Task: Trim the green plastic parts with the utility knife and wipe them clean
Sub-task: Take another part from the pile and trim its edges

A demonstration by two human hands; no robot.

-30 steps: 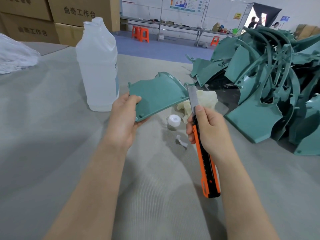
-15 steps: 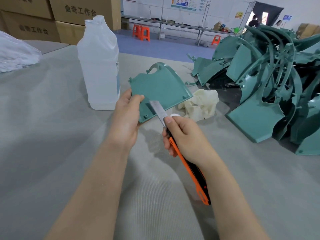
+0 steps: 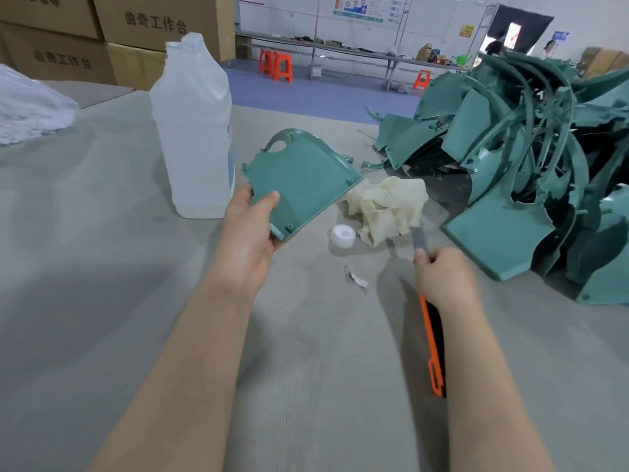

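Observation:
My left hand grips the near corner of a flat green plastic part and holds it tilted above the grey table, thumb on its top face. My right hand grips an orange and black utility knife; its blade is out and points up toward a crumpled cream cloth lying on the table. The blade is apart from the held part, well to its right.
A big translucent bottle stands left of the held part, its white cap lying on the table near a small white scrap. A heap of green parts fills the right side. White bagged material lies far left, cardboard boxes behind.
My right hand has swung the knife away from the part's near edge, out to the right by the cloth. My left hand has tipped the part slightly back.

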